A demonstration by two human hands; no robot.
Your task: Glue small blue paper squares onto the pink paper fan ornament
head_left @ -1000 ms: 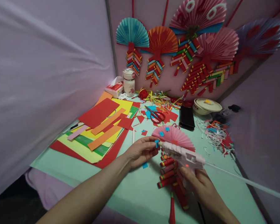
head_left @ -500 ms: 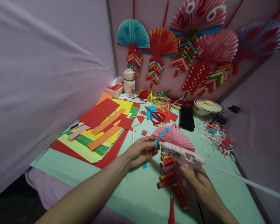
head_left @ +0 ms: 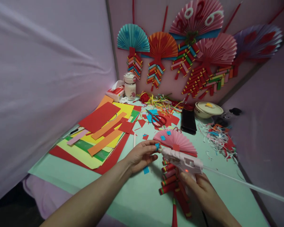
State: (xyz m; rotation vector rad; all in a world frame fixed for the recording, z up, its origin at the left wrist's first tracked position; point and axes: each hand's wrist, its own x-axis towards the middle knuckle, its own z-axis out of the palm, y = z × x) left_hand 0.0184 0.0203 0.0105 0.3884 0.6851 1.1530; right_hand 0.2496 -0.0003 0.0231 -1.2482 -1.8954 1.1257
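Between the thumb and fingers of my left hand (head_left: pixel 143 156) is a small blue paper piece (head_left: pixel 157 146). My right hand (head_left: pixel 200 189) grips a pale pink hot glue gun (head_left: pixel 182 160) with a small red light lit. Its nozzle meets or nearly meets the blue piece. A long clear glue stick (head_left: pixel 246 184) sticks out of its back. Under the gun lies a pink folded paper fan (head_left: pixel 180 140) with two blue squares on it. Rolled-paper firecrackers (head_left: pixel 169 182) and a red tassel (head_left: pixel 174 209) trail below it. Another blue square (head_left: pixel 146 170) rests beneath my left hand.
Coloured paper sheets (head_left: pixel 99 126) are stacked at left. Red-handled scissors (head_left: pixel 157 119), a black phone-like case (head_left: pixel 188 121), a lidded bowl (head_left: pixel 208 109) and paper scraps (head_left: pixel 219 138) lie around the back and right. Finished fans (head_left: pixel 163 45) hang on the wall behind.
The view has tilted and shifted slightly. Both hands keep their holds, with the blue piece and the glue gun's nozzle still close together.
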